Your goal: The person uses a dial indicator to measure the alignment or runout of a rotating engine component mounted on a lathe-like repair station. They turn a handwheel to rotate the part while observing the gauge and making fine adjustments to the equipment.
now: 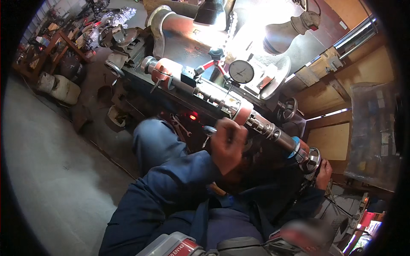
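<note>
A long steel shaft (222,100) with stepped rings and reddish collars lies across a lathe, running from the upper left to the lower right. My left hand (228,145) is closed in a fist just under the shaft, around a dark machine handle (209,130). My right hand (323,173) grips the rim of a small shiny handwheel (312,159) at the shaft's lower right end. A round dial gauge (241,71) on a red-jointed arm (209,65) stands over the middle of the shaft. My blue sleeves hide the machine below.
A bright lamp (256,21) glares over the lathe bed. Another black handwheel (289,109) sits behind the shaft. Wooden shelves (329,141) and a plastic parts box (373,132) are at right. Scrap metal parts (106,25) and a pale drum (60,87) lie on the concrete floor at left.
</note>
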`<state>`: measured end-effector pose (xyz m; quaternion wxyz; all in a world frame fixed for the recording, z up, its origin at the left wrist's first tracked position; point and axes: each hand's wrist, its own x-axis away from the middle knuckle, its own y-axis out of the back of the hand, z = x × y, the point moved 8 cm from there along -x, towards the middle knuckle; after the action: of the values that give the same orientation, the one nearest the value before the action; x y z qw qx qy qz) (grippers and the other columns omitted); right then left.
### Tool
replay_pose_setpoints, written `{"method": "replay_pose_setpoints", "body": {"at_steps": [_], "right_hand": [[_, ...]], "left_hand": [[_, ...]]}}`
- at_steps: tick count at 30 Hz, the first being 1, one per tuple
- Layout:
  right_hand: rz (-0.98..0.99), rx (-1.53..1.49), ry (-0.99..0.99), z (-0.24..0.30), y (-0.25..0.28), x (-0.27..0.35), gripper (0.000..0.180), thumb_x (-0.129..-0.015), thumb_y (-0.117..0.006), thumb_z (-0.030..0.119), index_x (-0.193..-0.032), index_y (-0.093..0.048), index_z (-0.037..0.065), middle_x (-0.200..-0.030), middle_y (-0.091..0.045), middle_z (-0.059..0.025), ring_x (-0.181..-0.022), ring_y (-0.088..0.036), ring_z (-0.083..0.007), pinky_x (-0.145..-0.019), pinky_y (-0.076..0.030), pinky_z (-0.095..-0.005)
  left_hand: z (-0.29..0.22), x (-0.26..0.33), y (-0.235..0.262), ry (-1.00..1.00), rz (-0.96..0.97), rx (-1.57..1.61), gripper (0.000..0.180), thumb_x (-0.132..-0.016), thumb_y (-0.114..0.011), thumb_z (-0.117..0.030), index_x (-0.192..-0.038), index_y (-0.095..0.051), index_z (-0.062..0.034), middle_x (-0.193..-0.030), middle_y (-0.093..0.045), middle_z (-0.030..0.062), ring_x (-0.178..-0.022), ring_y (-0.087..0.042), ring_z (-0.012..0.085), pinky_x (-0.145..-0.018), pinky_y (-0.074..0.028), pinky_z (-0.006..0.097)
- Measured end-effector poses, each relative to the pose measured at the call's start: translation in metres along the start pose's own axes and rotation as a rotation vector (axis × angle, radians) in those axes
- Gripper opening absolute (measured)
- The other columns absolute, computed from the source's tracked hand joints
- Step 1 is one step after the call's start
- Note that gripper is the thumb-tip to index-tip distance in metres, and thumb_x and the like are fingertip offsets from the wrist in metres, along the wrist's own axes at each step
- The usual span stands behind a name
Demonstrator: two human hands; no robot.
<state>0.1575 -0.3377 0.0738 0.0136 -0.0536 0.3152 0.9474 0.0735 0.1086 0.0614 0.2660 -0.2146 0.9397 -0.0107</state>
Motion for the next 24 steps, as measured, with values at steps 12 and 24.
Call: {"method": "replay_pose_setpoints", "body": {"at_steps": [12, 24], "right_hand": [[0.199, 0.099, -0.231, -0.071, -0.013, 0.04, 0.028, -0.087, -0.065, 0.019, -0.107, -0.059, 0.0, -0.097, -0.064, -0.0067, -0.089, -0.059, -0.0166, -0.083, -0.046, -0.0319], [0.225, -0.165, 0.114, -0.048, -0.029, -0.033, 0.017, -0.089, -0.061, 0.013, -0.1, -0.062, 0.001, -0.095, -0.065, -0.0064, -0.087, -0.061, -0.016, -0.075, -0.049, -0.0295]], "left_hand": [[0.081, -0.002, 0.044, 0.694, -0.47, 0.487, 0.05, -0.09, -0.067, -0.02, -0.12, -0.033, -0.0014, -0.093, -0.055, 0.0057, -0.065, -0.051, 0.0089, -0.063, -0.043, 0.022], [0.086, 0.002, 0.049, 0.815, -0.493, 0.519, 0.054, -0.086, -0.072, -0.016, -0.119, -0.031, -0.0033, -0.099, -0.064, 0.0087, -0.066, -0.048, 0.0073, -0.06, -0.04, 0.021]]}}
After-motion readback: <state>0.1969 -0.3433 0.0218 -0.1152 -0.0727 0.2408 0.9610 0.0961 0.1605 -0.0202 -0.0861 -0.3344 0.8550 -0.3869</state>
